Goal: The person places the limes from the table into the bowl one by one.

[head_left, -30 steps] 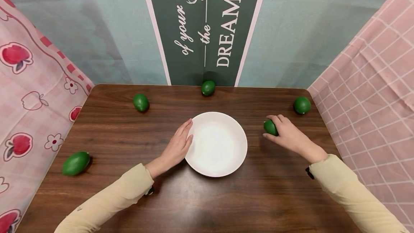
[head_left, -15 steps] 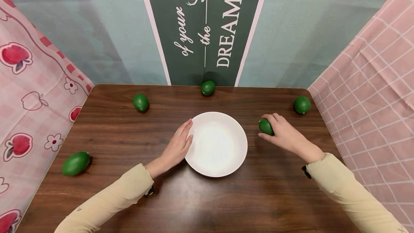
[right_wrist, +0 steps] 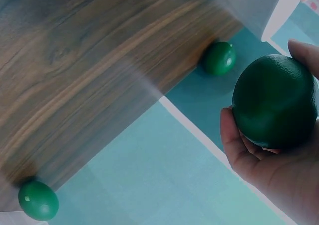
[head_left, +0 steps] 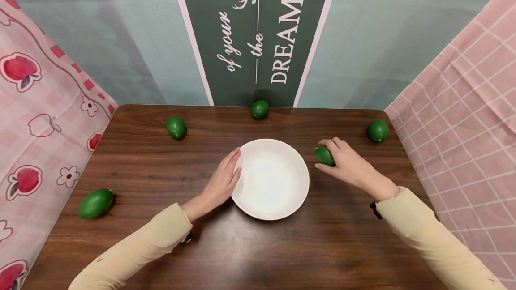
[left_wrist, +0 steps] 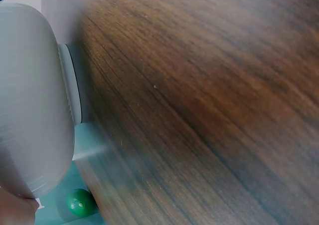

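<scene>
A round white bowl point(head_left: 270, 180) stands at the middle of the table. My left hand point(head_left: 217, 187) rests against its left rim, fingers straight and thumb close to the edge. Right of the bowl, my right hand point(head_left: 346, 164) holds a green lime point(head_left: 324, 155) between thumb and fingers. In the right wrist view the held lime point(right_wrist: 274, 103) looks large and shiny, with fingers curled under it. The left wrist view shows mostly sleeve and tabletop.
More limes lie around: one point(head_left: 176, 127) at back left, one point(head_left: 260, 109) at the back edge, one point(head_left: 377, 130) at back right, and a longer one point(head_left: 96, 203) at far left. Patterned cloths hang around the wooden table point(head_left: 262, 254).
My right hand has moved left toward the bowl, carrying the lime. The left hand and the bowl have stayed in place.
</scene>
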### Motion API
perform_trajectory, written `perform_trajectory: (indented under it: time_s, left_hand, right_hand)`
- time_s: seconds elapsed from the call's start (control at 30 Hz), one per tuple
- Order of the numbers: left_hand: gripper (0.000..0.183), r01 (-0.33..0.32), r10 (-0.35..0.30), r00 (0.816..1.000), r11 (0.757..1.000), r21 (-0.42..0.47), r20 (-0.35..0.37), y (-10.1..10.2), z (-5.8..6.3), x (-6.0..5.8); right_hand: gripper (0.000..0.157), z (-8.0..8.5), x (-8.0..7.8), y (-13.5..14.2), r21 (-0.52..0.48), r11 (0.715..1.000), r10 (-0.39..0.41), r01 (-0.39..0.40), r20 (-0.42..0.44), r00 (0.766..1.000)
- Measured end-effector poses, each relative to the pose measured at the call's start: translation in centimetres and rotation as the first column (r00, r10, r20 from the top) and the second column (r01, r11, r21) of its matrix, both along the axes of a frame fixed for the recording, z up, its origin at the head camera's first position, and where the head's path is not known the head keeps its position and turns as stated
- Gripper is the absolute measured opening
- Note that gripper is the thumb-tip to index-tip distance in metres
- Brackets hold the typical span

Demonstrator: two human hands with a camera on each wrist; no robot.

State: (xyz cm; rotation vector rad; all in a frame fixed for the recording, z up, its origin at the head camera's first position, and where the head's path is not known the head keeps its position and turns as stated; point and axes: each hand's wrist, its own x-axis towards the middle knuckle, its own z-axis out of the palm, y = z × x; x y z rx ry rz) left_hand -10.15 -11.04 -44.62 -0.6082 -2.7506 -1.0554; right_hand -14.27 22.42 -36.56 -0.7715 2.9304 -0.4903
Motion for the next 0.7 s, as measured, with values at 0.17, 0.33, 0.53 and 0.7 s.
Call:
perform_trajectory:
  time_s: [0.17, 0.33, 0.53, 0.7]
  left_hand:
    - [0.045, -0.007, 0.007, 1.000, 1.000, -0.001, -0.005, 0.2, -0.1, 0.3]
    - [0.045, -0.014, 0.014, 1.000, 1.000, 0.002, -0.010, 0.4, -0.1, 0.6]
    - [0.045, -0.015, 0.015, 1.000, 1.000, -0.001, -0.006, 0.5, -0.2, 0.8]
    - [0.045, -0.012, 0.012, 1.000, 1.000, 0.000, -0.003, 0.3, -0.3, 1.0]
  right_hand:
    - [0.055, 0.1, 0.0, -0.4, -0.009, 1.000, 0.022, -0.022, -0.017, 1.000]
    - [0.055, 0.2, 0.0, -0.7, -0.022, 0.999, 0.041, -0.042, -0.040, 0.998]
    - [0.055, 0.2, 0.3, -1.3, -0.032, 0.998, 0.050, -0.051, -0.039, 0.998]
    - [0.056, 0.2, 0.5, -2.0, -0.036, 0.998, 0.049, -0.050, -0.041, 0.998]
